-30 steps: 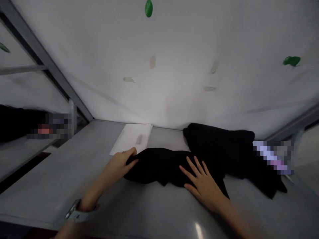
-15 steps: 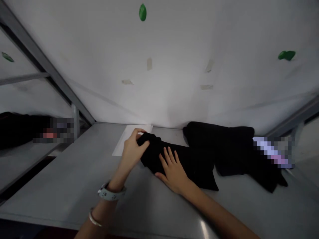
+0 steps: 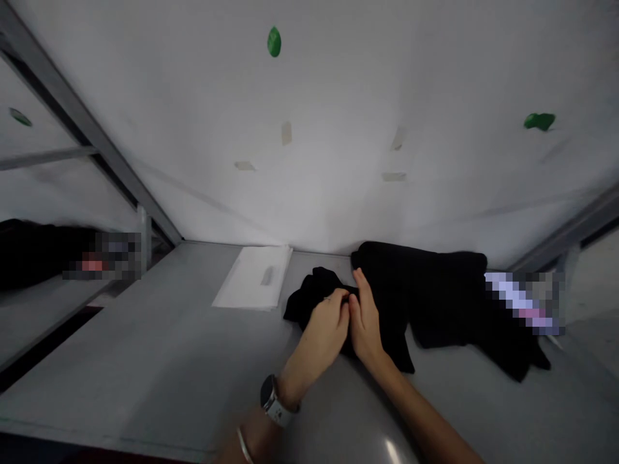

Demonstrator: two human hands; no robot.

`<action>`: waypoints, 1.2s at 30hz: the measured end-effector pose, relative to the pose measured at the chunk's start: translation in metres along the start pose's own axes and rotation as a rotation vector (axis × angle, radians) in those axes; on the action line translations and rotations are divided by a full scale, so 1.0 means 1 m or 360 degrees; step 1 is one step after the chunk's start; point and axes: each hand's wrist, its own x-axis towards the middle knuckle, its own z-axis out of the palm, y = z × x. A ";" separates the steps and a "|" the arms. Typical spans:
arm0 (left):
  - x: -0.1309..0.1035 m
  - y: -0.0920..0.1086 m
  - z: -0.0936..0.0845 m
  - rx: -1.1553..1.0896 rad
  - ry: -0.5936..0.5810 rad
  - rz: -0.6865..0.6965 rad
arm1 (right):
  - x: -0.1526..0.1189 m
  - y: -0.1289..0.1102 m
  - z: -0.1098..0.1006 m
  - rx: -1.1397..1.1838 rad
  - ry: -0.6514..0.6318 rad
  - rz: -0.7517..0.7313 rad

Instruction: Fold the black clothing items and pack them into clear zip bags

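A piece of black cloth (image 3: 309, 293), perhaps a garment, lies bunched on the grey table. My left hand (image 3: 326, 322) is closed on it, the fingers curled into the fabric near its middle. My right hand (image 3: 366, 325) rests on edge against the same cloth, close beside the left, with its fingers stretched out away from me. Fabric between and under the hands is partly hidden. Just to the right, a second black cloth (image 3: 445, 296) lies by the wall, and the two dark pieces are hard to tell apart where they meet.
White paper sheets (image 3: 249, 280) lie on the grey table (image 3: 159, 348) at the left, near the white wall (image 3: 333, 129). Metal frame bars (image 3: 120, 174) stand on the left. More black fabric (image 3: 43, 251) shows beyond them. A blurred-out bluish item (image 3: 517, 296) is at the far right.
My left hand has moved right from the cloth's left end to its middle, bunching the fabric and uncovering the papers. My right hand has turned from lying flat onto its edge.
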 end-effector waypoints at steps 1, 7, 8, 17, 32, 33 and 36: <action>0.000 -0.004 -0.008 0.0000 0.0127 0.0011 | -0.002 0.001 0.003 -0.0161 -0.0104 -0.0051; 0.018 -0.048 -0.051 0.0311 0.0450 -0.0450 | -0.012 0.005 0.022 -0.0916 -0.0514 -0.0224; 0.021 -0.056 -0.052 0.0255 0.0337 -0.0569 | -0.013 0.003 0.023 -0.0964 -0.0543 -0.0244; 0.029 -0.077 -0.027 0.0453 0.0039 -0.0760 | -0.011 -0.009 0.017 -0.1044 -0.0759 -0.0327; 0.025 -0.062 -0.037 0.0404 -0.0140 -0.0535 | -0.009 -0.012 0.017 -0.1146 -0.0779 -0.0246; 0.024 -0.062 -0.038 0.0345 -0.0135 -0.0487 | -0.009 -0.011 0.017 -0.1161 -0.0768 -0.0241; 0.023 -0.062 -0.041 0.0245 -0.0114 -0.0374 | -0.011 -0.010 0.018 -0.1198 -0.0700 -0.0240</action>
